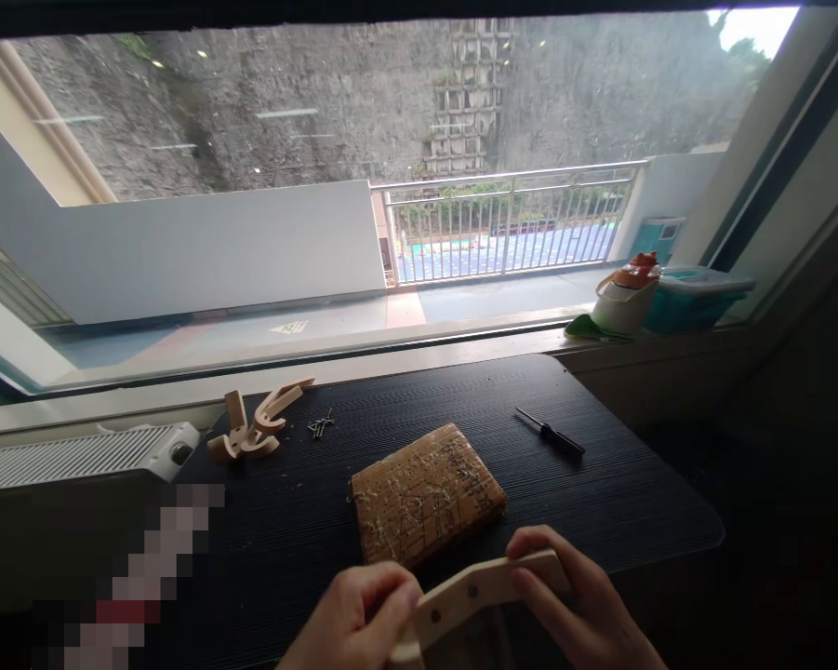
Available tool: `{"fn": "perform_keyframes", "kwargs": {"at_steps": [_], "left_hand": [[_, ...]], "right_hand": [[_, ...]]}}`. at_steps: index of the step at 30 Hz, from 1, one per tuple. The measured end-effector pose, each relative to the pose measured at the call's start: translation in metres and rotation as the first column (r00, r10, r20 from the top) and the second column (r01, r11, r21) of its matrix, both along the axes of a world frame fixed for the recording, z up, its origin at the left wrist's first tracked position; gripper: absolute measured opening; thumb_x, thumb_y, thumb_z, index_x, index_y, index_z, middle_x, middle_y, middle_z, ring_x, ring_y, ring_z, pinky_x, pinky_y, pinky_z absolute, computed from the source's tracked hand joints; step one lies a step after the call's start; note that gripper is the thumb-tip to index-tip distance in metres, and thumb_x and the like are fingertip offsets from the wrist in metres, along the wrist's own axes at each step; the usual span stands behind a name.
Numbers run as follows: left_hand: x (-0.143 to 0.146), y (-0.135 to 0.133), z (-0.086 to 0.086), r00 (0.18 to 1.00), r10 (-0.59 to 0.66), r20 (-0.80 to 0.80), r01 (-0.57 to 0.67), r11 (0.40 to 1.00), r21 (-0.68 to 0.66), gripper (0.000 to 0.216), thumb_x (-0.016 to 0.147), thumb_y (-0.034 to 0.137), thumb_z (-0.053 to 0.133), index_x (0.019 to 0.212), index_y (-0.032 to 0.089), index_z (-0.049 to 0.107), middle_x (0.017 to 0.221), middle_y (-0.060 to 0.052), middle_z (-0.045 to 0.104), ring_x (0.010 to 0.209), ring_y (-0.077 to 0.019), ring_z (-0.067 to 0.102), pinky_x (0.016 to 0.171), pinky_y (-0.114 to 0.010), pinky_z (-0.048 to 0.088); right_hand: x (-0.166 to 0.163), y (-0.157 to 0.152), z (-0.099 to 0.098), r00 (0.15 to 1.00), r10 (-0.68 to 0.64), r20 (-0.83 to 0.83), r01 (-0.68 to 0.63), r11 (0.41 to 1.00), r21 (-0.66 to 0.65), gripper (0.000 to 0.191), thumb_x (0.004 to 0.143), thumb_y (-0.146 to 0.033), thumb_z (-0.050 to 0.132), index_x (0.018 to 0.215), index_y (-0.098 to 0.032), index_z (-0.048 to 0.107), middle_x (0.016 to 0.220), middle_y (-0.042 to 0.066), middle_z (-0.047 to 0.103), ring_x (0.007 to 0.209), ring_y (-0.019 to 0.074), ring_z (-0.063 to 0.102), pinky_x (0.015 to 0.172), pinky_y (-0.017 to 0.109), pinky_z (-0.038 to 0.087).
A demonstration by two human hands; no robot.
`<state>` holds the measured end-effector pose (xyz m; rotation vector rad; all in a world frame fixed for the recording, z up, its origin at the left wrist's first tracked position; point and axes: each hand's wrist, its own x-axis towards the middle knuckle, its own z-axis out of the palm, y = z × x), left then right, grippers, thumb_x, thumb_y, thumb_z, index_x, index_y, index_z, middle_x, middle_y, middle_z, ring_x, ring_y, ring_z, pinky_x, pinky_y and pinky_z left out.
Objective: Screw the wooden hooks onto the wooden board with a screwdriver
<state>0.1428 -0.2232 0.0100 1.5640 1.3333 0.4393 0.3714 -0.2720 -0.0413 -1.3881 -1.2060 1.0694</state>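
Between my two hands, close to me at the near edge of the table, is a pale curved wooden piece with two dark holes on its face. My left hand is closed on its left end, thumb on top. The right end sits pinched between the thumb and fingers of my right hand. Just beyond lies a scuffed brown block, its top covered in small marks and holes. A screwdriver with a black handle rests farther right. Several small screws lie in a loose pile at the back left.
Several curved wooden pieces stand at the left back of the black table. A white radiator is to the left. On the windowsill at right are a bottle and a teal box.
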Motion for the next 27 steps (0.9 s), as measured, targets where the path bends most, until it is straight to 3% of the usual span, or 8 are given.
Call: {"fn": "perform_keyframes", "kwargs": {"at_steps": [2,4,6,9,11,17,22,27], "left_hand": [[-0.007,0.022,-0.009,0.989,0.149,-0.015,-0.142,0.964,0.224,0.027,0.075,0.043,0.054,0.074,0.021,0.069,0.069,-0.002,0.067,0.072,-0.0219,0.061,0.066,-0.026,0.045],[-0.014,0.048,-0.022,0.943,0.327,-0.054,-0.268,0.848,0.456,0.031,0.075,0.045,0.051,0.086,0.021,0.068,0.091,-0.006,0.069,0.09,-0.0249,0.06,0.079,-0.03,0.046],[-0.016,0.067,-0.034,0.912,0.375,-0.164,-0.23,0.801,0.553,0.043,0.076,0.049,0.046,0.098,0.016,0.065,0.108,-0.011,0.064,0.106,-0.0288,0.055,0.09,-0.037,0.042],[-0.009,0.07,-0.044,0.876,0.339,-0.343,-0.124,0.846,0.519,0.052,0.073,0.053,0.048,0.104,0.013,0.06,0.107,-0.015,0.064,0.106,-0.0344,0.053,0.091,-0.045,0.04],[-0.004,0.057,-0.045,0.872,0.332,-0.359,-0.148,0.879,0.454,0.048,0.071,0.057,0.05,0.094,0.016,0.059,0.093,-0.013,0.065,0.096,-0.0334,0.058,0.085,-0.045,0.043],[0.006,0.01,-0.046,0.958,0.287,0.018,-0.287,0.955,0.074,0.033,0.067,0.052,0.063,0.071,0.023,0.048,0.079,-0.002,0.065,0.07,-0.022,0.063,0.061,-0.03,0.048],[0.023,-0.011,-0.053,0.765,0.481,0.428,-0.51,0.859,-0.054,0.047,0.053,0.036,0.08,0.092,0.021,0.057,0.091,-0.004,0.068,0.091,-0.0242,0.064,0.077,-0.029,0.052],[0.031,-0.029,-0.062,0.581,0.587,0.563,-0.595,0.779,-0.197,0.071,0.055,0.03,0.081,0.12,0.025,0.052,0.118,-0.005,0.064,0.109,-0.0268,0.058,0.089,-0.031,0.051]], "right_hand": [[0.003,0.004,-0.01,0.978,-0.158,-0.136,0.15,0.987,-0.063,0.027,0.072,-0.045,0.064,0.087,-0.023,0.062,0.057,-0.003,0.052,0.052,0.0118,0.045,0.048,0.023,0.04],[0.005,0.011,-0.016,0.899,-0.33,-0.287,0.312,0.944,-0.107,0.031,0.073,-0.047,0.063,0.092,-0.022,0.059,0.053,-0.006,0.047,0.05,0.0099,0.041,0.049,0.022,0.038],[0.004,0.022,-0.018,0.801,-0.377,-0.464,0.373,0.922,-0.105,0.03,0.075,-0.044,0.063,0.094,-0.022,0.056,0.056,-0.007,0.048,0.052,0.0088,0.042,0.059,0.024,0.043],[-0.001,0.039,-0.017,0.743,-0.339,-0.577,0.345,0.933,-0.103,0.03,0.076,-0.042,0.063,0.096,-0.021,0.054,0.062,-0.005,0.055,0.057,0.0103,0.047,0.059,0.025,0.042],[-0.005,0.048,-0.016,0.74,-0.326,-0.588,0.372,0.927,-0.046,0.029,0.075,-0.04,0.064,0.094,-0.02,0.055,0.062,-0.004,0.055,0.056,0.01,0.047,0.056,0.024,0.04],[-0.014,0.055,-0.022,0.654,-0.257,-0.712,0.303,0.951,-0.066,0.025,0.075,-0.035,0.065,0.092,-0.019,0.056,0.059,-0.006,0.053,0.053,0.0076,0.043,0.053,0.021,0.037],[-0.013,0.052,-0.024,0.595,-0.254,-0.762,0.289,0.953,-0.092,0.026,0.073,-0.034,0.067,0.091,-0.019,0.057,0.058,-0.005,0.053,0.053,0.0066,0.043,0.052,0.018,0.036],[-0.008,0.051,-0.024,0.537,-0.193,-0.821,0.239,0.968,-0.072,0.022,0.073,-0.031,0.068,0.09,-0.02,0.059,0.057,-0.005,0.052,0.053,0.0055,0.042,0.051,0.016,0.037]]}}
